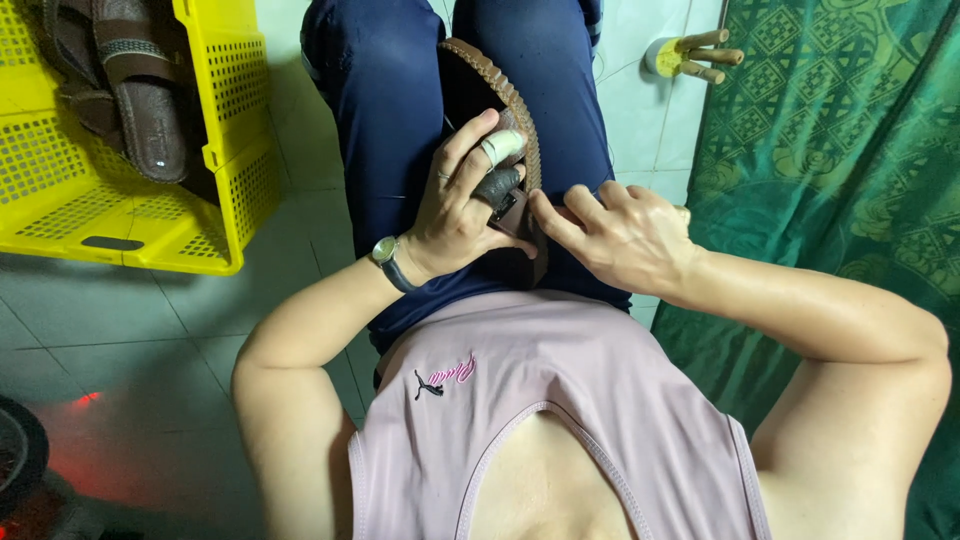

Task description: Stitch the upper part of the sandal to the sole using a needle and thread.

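The tiled floor (130, 330) takes up the most room, lying bare to the left of the brown sandal (500, 110) and running down to the bottom edge, where a dark round thing (18, 455) cuts in at the corner over a red glow. Right of the sandal a green patterned cloth (830, 150) hangs or lies along the whole right side, closing that side off. Up and left of the sandal stands a yellow plastic crate (120, 210) with perforated walls, holding more brown sandals (140, 100); a strip of open floor parts it from the person's leg. The sandal itself rests upright on the lap, between the thighs in dark blue trousers (385, 110), its ridged edge turned rightward. The left hand (460, 205), a watch (388, 258) at its wrist and a bandage (503, 147) on one finger, has its grip clamped on the sandal's lower part. The right hand (625, 235) touches the sandal's lower right edge, its fingers pinched together there on the strap or something small; which, cannot be told. Up and right of the sandal a small wooden pegged piece (690, 55) lies on the floor, well apart.
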